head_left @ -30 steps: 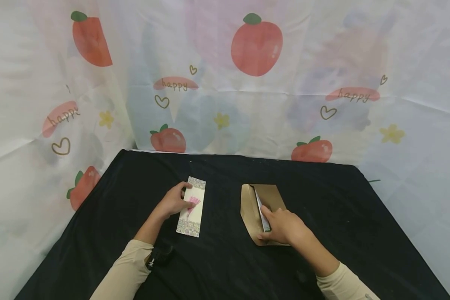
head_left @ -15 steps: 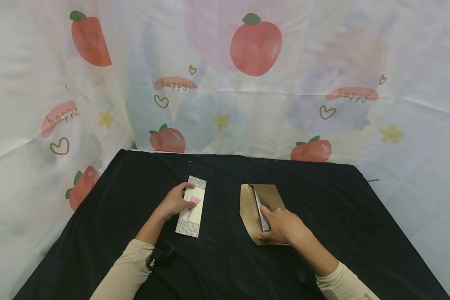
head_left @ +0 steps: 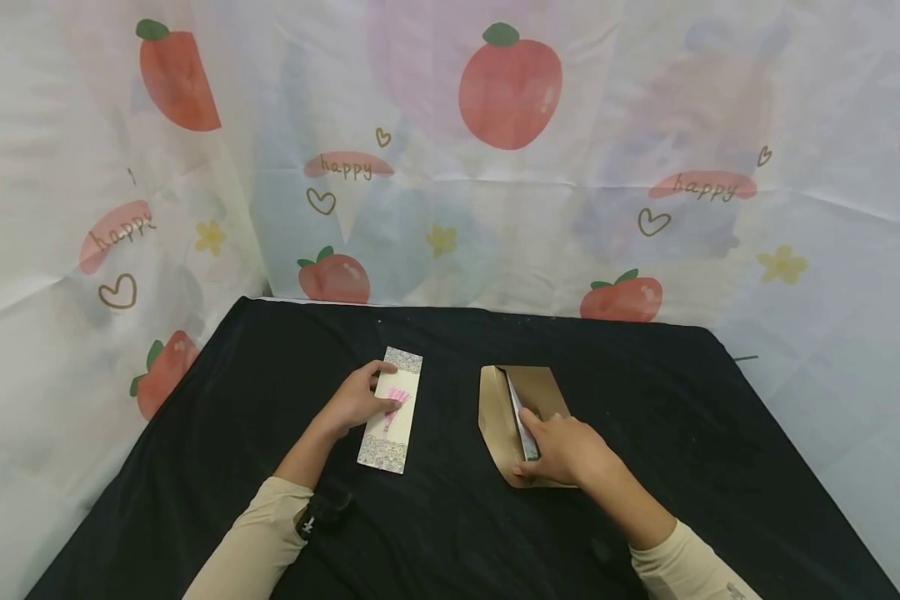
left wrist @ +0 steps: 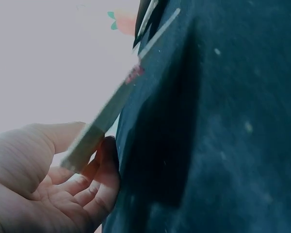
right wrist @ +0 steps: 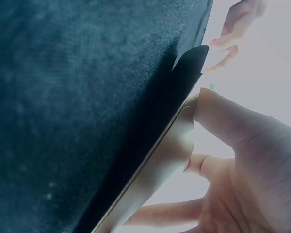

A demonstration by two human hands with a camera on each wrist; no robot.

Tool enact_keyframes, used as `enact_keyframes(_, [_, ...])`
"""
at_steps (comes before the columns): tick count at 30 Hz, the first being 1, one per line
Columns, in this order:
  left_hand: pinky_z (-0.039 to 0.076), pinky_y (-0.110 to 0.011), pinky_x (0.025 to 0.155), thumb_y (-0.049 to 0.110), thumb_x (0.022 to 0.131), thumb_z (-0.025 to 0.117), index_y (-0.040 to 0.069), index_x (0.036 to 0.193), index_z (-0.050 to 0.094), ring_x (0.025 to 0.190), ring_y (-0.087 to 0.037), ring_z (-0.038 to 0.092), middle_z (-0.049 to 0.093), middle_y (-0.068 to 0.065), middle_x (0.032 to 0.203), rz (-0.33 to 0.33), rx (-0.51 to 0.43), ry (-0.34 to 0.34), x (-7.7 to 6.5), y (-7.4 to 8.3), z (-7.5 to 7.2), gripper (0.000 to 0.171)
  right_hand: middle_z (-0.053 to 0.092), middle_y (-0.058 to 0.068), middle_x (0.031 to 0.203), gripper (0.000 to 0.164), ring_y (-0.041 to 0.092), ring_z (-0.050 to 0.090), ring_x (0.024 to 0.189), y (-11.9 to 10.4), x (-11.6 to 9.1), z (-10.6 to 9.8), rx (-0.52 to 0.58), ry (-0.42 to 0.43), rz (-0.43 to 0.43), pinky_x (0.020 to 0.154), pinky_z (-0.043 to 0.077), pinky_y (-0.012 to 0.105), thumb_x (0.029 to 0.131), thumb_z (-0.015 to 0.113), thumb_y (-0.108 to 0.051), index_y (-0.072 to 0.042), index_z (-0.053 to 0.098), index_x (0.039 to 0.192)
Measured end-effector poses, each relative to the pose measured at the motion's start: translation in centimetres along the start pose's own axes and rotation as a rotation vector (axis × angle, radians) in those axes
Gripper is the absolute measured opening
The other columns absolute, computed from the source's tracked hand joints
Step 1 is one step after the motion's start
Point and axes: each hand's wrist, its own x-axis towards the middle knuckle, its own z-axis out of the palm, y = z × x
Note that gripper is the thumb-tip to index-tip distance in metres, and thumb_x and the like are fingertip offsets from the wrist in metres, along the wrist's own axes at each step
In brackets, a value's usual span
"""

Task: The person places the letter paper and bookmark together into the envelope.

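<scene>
In the head view, my left hand (head_left: 356, 400) pinches a narrow cream card (head_left: 397, 429) by its left edge. The card has patterned bands at both ends and a pink figure in the middle. Seen edge-on in the left wrist view, the same card (left wrist: 109, 111) is between thumb and fingers, tilted over the black cloth. My right hand (head_left: 568, 450) grips a brown paper envelope (head_left: 497, 429); its flap is unfolded to the left. A white sheet (head_left: 517, 402) shows at the mouth, partly hidden by the thumb. In the right wrist view, thumb and fingers hold the envelope (right wrist: 157, 165) near its edge.
A black cloth (head_left: 450, 525) covers the table. Behind and to the left hangs a white curtain (head_left: 420, 83) printed with red fruit, hearts and "happy". A black strap (head_left: 307, 525) is on the left wrist, near a dark object (head_left: 333, 507).
My left hand has shifted slightly right with the card, bringing it a little closer to the envelope. The right hand and envelope have hardly moved.
</scene>
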Motion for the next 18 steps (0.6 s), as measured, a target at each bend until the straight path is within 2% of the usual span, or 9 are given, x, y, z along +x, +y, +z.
enact_keyframes(9, [0.058, -0.035, 0.064, 0.003, 0.088, 0.081, 0.006, 0.139, 0.059, 0.081, -0.026, 0.066, 0.063, -0.021, 0.122, 0.032, -0.022, 0.000, 0.1, 1.2, 1.2, 0.056, 0.067, 0.022, 0.102, 0.082, 0.040, 0.066, 0.095, -0.2, -0.1, -0.1, 0.004, -0.003, 0.002, 0.076, 0.056, 0.057, 0.083, 0.083, -0.053, -0.006, 0.050, 0.141])
enact_keyframes(18, [0.058, -0.035, 0.065, 0.005, 0.088, 0.082, 0.007, 0.138, 0.060, 0.086, -0.027, 0.066, 0.061, -0.023, 0.126, 0.082, -0.032, -0.021, 0.5, 2.7, 2.5, 0.055, 0.067, 0.022, 0.104, 0.082, 0.039, 0.066, 0.098, -0.3, -0.1, -0.1, -0.009, -0.004, 0.018, 0.077, 0.056, 0.057, 0.083, 0.083, -0.053, -0.007, 0.050, 0.141])
